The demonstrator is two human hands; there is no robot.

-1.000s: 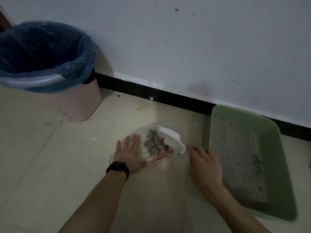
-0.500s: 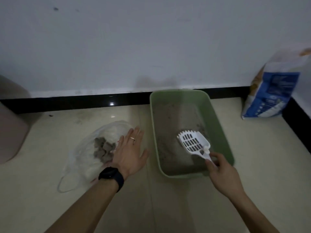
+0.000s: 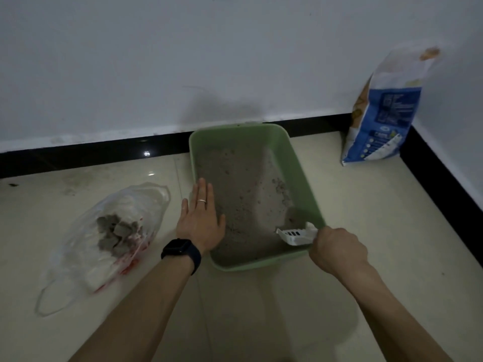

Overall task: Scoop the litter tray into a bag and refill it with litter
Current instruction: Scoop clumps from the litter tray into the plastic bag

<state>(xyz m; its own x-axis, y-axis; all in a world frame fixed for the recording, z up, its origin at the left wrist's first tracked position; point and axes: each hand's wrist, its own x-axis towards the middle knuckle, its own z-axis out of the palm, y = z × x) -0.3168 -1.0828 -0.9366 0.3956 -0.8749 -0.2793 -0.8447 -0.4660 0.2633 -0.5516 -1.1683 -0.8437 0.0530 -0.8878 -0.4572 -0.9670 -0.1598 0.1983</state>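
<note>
Green tray (image 3: 296,165) ran lengthwise toward the wall (image 3: 156,74) | right hand (image 3: 337,250) clamped on scoop (image 3: 295,235), near-right corner | left hand (image 3: 200,218) flat, fingers straight, over left rim | bag (image 3: 130,205) lay further left.

Wall: plain white painted wall (image 3: 117,61) was scuffed and met a second white wall (image 3: 460,82) at the right.
Skirting: glossy black skirting strip (image 3: 78,158) ran along both.
Floor: pale cream glossy tiles (image 3: 366,205) lay smudged.
Light: was dim.
</note>
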